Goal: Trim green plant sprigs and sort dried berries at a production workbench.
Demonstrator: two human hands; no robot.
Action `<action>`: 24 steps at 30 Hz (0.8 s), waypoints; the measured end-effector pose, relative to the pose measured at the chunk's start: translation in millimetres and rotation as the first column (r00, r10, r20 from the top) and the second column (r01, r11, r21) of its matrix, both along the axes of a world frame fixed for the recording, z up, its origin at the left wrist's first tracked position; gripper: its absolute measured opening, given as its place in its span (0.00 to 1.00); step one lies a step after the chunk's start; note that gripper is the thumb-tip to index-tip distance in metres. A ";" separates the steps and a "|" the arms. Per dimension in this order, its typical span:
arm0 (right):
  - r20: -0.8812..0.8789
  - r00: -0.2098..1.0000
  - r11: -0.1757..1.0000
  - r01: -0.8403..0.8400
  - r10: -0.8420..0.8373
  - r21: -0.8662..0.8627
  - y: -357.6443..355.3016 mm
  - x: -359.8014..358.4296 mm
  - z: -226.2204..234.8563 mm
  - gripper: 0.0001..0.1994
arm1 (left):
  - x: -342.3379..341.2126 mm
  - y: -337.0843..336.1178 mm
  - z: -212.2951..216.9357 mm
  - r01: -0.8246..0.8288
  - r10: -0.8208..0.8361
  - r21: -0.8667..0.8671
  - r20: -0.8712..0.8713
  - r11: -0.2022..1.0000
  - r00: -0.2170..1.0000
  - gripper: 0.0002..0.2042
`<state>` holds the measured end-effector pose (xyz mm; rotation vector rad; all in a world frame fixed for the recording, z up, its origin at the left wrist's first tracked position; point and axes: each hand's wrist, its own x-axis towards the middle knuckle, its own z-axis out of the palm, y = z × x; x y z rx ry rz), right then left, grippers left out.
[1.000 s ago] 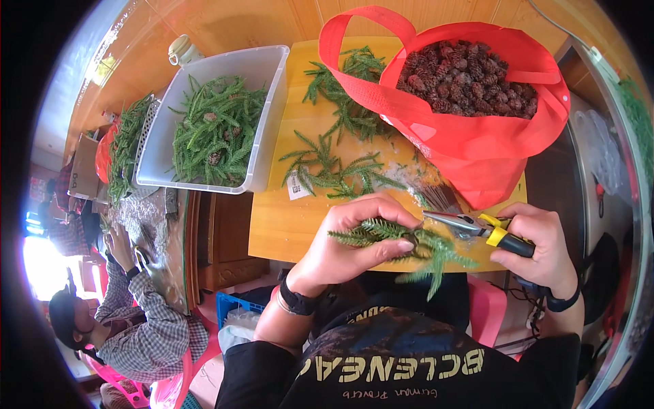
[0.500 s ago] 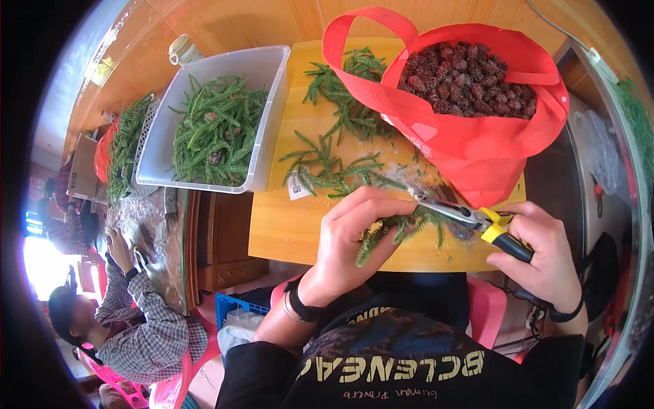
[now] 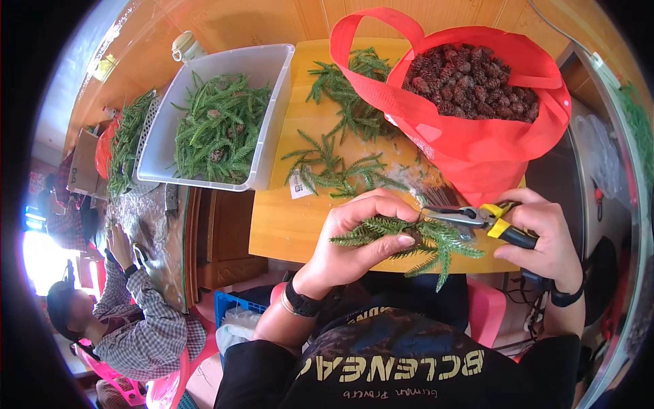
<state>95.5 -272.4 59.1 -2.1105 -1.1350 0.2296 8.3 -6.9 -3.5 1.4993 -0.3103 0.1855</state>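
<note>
Pinches green sprig [image 3: 443, 238] in left hand [image 3: 368, 235] over near edge of table [image 3: 286, 235]. Grips yellow-black pliers [image 3: 501, 225] in right hand [image 3: 543, 235], tips at sprig; can't tell if biting. Looks mid-piece. Shows loose sprigs [image 3: 325, 163] on table, likely to do; cone-dotted sprigs [image 3: 221, 133] in clear tub [image 3: 276, 112], likely done; cones [image 3: 470, 82] left in red bag [image 3: 477, 146].

Green sprig [image 3: 446, 244]; yellow, black and silver pliers [image 3: 499, 225]; red bag [image 3: 477, 146]; dark brown cones [image 3: 470, 82]; yellow-orange table [image 3: 286, 228]; black T-shirt [image 3: 422, 337] with pale yellow print [image 3: 381, 369]; grey-and-white checked shirt [image 3: 153, 337].
</note>
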 end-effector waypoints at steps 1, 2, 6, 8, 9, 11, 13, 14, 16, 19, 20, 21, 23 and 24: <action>-0.022 1.000 1.000 0.015 -0.015 -0.011 0.2 -0.4 -1.6 0.16 | 0.3 -0.1 -0.2 0.012 -0.012 -0.020 0.000 1.000 1.000 0.11; -0.044 0.999 0.999 0.029 -0.030 -0.022 0.2 -0.3 -2.6 0.17 | 0.7 -0.2 -0.2 0.025 -0.025 -0.039 -0.001 0.999 1.000 0.11; -0.014 1.000 1.000 0.003 -0.003 -0.024 1.7 0.5 -3.2 0.17 | 0.8 0.9 -0.7 0.036 -0.036 -0.026 -0.011 0.999 0.999 0.11; 0.014 1.000 1.000 0.005 -0.005 -0.030 0.8 1.1 -3.3 0.17 | 0.5 0.2 1.0 0.034 -0.035 -0.025 -0.060 0.999 0.998 0.11; 0.014 1.000 1.000 0.004 -0.004 -0.030 0.9 1.0 -3.2 0.17 | 0.6 0.1 1.8 0.032 -0.034 -0.026 -0.061 0.999 0.998 0.11; 0.036 0.999 0.999 0.028 -0.027 -0.019 2.1 -0.3 -3.1 0.16 | 1.3 0.9 2.1 0.049 -0.049 0.001 -0.051 0.999 0.998 0.11; 0.064 0.998 1.000 0.023 -0.022 -0.013 3.9 -1.2 -3.6 0.17 | 1.6 2.2 0.6 0.056 -0.057 -0.015 -0.049 0.998 0.997 0.11; 0.089 0.996 1.000 0.016 -0.016 -0.002 3.9 -1.0 -3.8 0.17 | 1.9 2.2 0.9 0.062 -0.063 -0.025 -0.049 0.998 0.997 0.11; 0.115 0.993 1.000 0.011 -0.013 0.015 3.8 -0.9 -4.1 0.17 | 2.6 2.1 3.3 0.059 -0.060 -0.013 -0.055 0.998 0.997 0.11; 0.154 0.988 1.000 0.007 -0.011 0.028 7.7 -3.1 -3.6 0.17 | 2.9 4.4 1.1 0.051 -0.051 0.004 -0.043 0.999 0.998 0.11; 0.165 0.986 0.999 0.011 -0.016 0.030 8.0 -3.5 -3.2 0.17 | 3.5 4.1 0.6 0.049 -0.048 0.014 -0.030 0.999 0.998 0.11; 0.164 0.986 1.000 0.010 -0.015 0.029 7.6 -3.6 -2.9 0.17 | 3.8 3.7 1.1 0.048 -0.048 0.014 -0.031 0.999 0.998 0.11; 0.152 0.988 1.000 0.007 -0.010 0.020 6.9 -3.7 -1.8 0.17 | 3.7 3.2 2.7 0.011 -0.010 0.055 -0.035 0.998 0.999 0.11; 0.152 0.988 1.000 0.006 -0.008 0.018 8.1 -4.0 0.1 0.17 | 3.5 3.0 2.7 0.011 -0.009 0.054 -0.035 0.998 0.999 0.11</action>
